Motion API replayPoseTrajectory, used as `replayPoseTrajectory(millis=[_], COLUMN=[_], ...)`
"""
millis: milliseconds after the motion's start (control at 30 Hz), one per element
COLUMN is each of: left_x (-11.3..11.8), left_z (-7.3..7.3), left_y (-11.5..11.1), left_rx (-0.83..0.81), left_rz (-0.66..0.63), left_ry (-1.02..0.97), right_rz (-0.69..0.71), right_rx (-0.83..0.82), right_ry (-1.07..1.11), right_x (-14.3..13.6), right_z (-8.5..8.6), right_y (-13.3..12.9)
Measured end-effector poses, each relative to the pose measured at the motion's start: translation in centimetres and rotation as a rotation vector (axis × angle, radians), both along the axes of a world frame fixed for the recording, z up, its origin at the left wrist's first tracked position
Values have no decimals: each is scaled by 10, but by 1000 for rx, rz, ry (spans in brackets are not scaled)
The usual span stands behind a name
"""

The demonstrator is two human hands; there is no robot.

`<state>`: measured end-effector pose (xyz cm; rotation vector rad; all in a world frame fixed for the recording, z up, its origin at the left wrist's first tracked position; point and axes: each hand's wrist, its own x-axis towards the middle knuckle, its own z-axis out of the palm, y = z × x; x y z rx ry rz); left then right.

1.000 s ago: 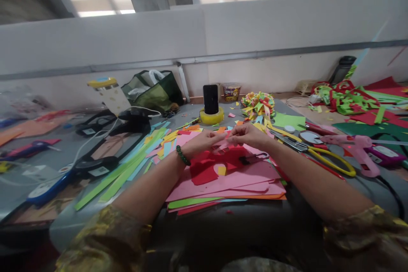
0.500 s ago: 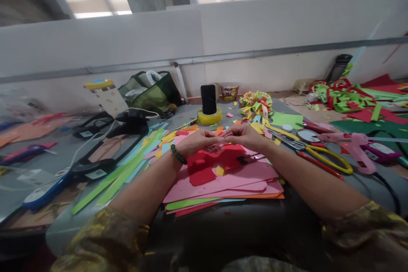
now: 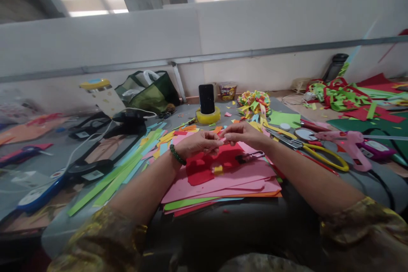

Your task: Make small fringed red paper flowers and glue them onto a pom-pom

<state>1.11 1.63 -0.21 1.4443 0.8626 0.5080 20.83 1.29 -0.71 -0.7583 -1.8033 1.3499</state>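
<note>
Fingertips of my left hand (image 3: pixel 201 142) are pinched together, meeting those of my right hand (image 3: pixel 244 133). Between them shows a small pink piece of paper (image 3: pixel 222 140), mostly covered by the fingers. Both hands hover over a red sheet (image 3: pixel 199 172) on a stack of pink sheets (image 3: pixel 191 192), with green, blue and orange edges below. On the red sheet lies a small yellow piece of paper (image 3: pixel 218 169). A black clip with a wire handle (image 3: pixel 247 157) rests by my right wrist. A green bead bracelet (image 3: pixel 177 154) circles my left wrist.
Yellow-handled scissors (image 3: pixel 328 157) and a pink glue gun (image 3: pixel 358 148) lie on the right. Long green paper strips (image 3: pixel 117 174) spread on the left. Behind stand a phone (image 3: pixel 207 98) in a yellow tape roll (image 3: pixel 208 116) and a paper-strip bundle (image 3: pixel 254 103).
My fingers have shifted slightly around the small pink piece, still held together. The yellow piece on the red sheet looks slightly turned. The whole view has moved a little.
</note>
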Motion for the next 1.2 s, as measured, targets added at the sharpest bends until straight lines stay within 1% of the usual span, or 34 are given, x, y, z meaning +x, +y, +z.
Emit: replayPoseTrajectory(millis=[100, 333, 467, 567, 667, 867, 967, 1067, 1200], left_x=[1, 1, 2, 2, 2, 2, 3, 4, 5], left_z=[-1, -3, 0, 2, 2, -1, -1, 0, -1], left_y=[-1, -2, -5, -7, -8, -7, -8, -9, -9], left_rx=[78, 119, 131, 87, 55, 137, 140, 150, 188], left_rz=[11, 5, 31, 45, 28, -1, -6, 0, -9], left_ry=[1, 20, 52, 64, 65, 69, 75, 55, 43], right_rz=[-45, -57, -56, -69, -79, -68, -67, -61, -87], right_rx=[45, 126, 132, 131, 112, 100, 95, 109, 140], right_ry=[15, 27, 9, -6, -18, -20, -14, -25, -52], right_x=[0, 1, 1, 2, 3, 3, 3, 4, 3], right_z=[-3, -8, -8, -8, -7, -8, -8, -7, -7], right_y=[2, 4, 4, 6, 7, 7, 7, 7, 4])
